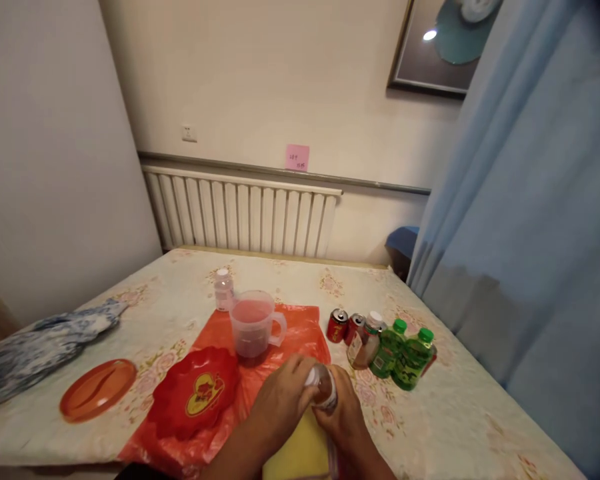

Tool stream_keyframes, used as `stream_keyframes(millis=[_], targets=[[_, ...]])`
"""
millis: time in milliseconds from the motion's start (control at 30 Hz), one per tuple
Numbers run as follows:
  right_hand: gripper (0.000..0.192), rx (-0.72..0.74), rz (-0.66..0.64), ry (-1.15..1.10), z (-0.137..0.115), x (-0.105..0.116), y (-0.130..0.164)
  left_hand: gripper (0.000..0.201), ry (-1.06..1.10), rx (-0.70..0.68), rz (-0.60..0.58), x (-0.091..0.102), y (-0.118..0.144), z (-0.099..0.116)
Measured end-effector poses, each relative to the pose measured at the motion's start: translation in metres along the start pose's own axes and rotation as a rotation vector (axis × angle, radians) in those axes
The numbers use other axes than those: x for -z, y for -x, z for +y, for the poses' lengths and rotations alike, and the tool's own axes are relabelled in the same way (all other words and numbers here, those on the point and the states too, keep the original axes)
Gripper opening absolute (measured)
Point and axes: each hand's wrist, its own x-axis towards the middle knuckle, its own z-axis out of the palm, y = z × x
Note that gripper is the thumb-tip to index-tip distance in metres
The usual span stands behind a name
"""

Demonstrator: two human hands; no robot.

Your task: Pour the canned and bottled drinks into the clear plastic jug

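1. Bottle (324, 388), white-capped, brownish within: held between both hands, above the yellow item (300, 450).
2. Left hand (289, 395): fingers closed about the cap end.
3. Right hand (349, 410): fingers wrapped around the body.
4. Jug (250, 331), translucent, handled: on red plastic sheet (303, 323), counter (450, 427).
5. Green bottles (413, 360), two, upright: right of the hands.

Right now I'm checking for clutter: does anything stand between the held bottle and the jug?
Only the left hand, holding the bottle, is on the side toward the jug; no other object visibly stands between them.
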Motion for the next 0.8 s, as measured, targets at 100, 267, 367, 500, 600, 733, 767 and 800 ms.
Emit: stream_keyframes(millis=[100,267,367,500,600,733,767,800], targets=[[0.060,0.052,-0.039,0.019,-0.009,-0.004,-0.017,0.033,0.030,0.054,0.120,0.015,0.011,-0.012],[0.054,0.146,-0.097,0.096,-0.019,0.001,-0.074,0.034,0.253,0.202,0.381,0.030,0.031,-0.049],[0.057,0.252,-0.124,0.177,-0.019,0.000,-0.117,0.033,0.357,0.327,0.421,0.022,0.048,-0.070],[0.062,0.355,-0.202,0.394,-0.020,-0.003,-0.170,0.034,0.473,0.429,0.397,-0.004,0.072,-0.088],[0.060,0.437,-0.263,0.631,-0.027,-0.005,-0.201,0.037,0.525,0.480,0.372,-0.019,0.084,-0.097],[0.048,0.516,-0.301,0.785,-0.039,-0.006,-0.229,0.040,0.542,0.508,0.360,-0.025,0.091,-0.105],[0.045,0.532,-0.308,0.795,-0.042,-0.007,-0.235,0.041,0.550,0.513,0.363,-0.025,0.092,-0.106],[0.042,0.550,-0.316,0.809,-0.045,-0.007,-0.240,0.042,0.558,0.518,0.369,-0.025,0.092,-0.107]])
